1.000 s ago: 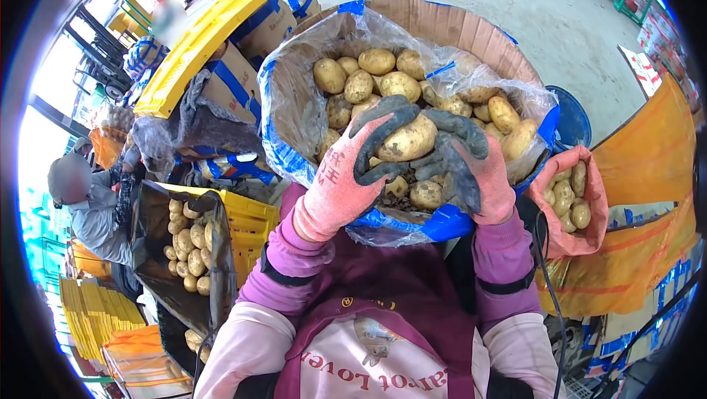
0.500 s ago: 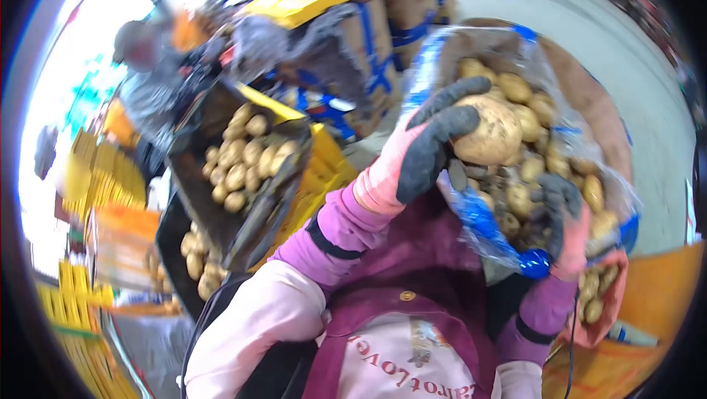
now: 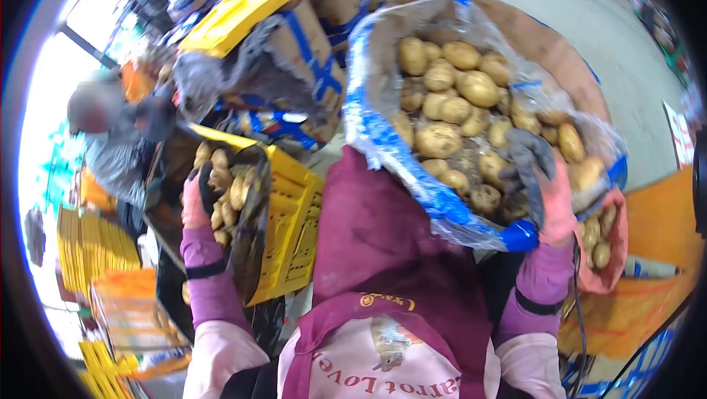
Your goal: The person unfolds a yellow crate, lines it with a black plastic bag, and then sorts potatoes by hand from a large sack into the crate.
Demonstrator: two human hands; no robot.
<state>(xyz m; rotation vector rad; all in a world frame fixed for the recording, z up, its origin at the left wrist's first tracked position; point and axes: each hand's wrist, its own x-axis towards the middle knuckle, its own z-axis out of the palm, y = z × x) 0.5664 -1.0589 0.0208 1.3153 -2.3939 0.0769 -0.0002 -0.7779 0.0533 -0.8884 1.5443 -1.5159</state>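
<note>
A large box lined with clear plastic and edged in blue tape holds several potatoes. My right hand, in a pink and dark grey glove, is over the box's right side with its fingers curled down by the potatoes; what they hold, if anything, is hidden. My left hand, gloved alike, reaches into the dark-lined yellow crate on the left, against the potatoes there. Its fingers are partly hidden, so its grip is unclear.
Beyond the crate is a person in grey. Taped cartons stand under a yellow crate edge at the upper left. A pink bag of potatoes lies at the right, beside an orange surface. Stacked yellow crates stand far left.
My left hand has moved left from above the big box into the yellow crate; the large potato it held is no longer seen in it. The view has shifted. My right hand stays over the box.
</note>
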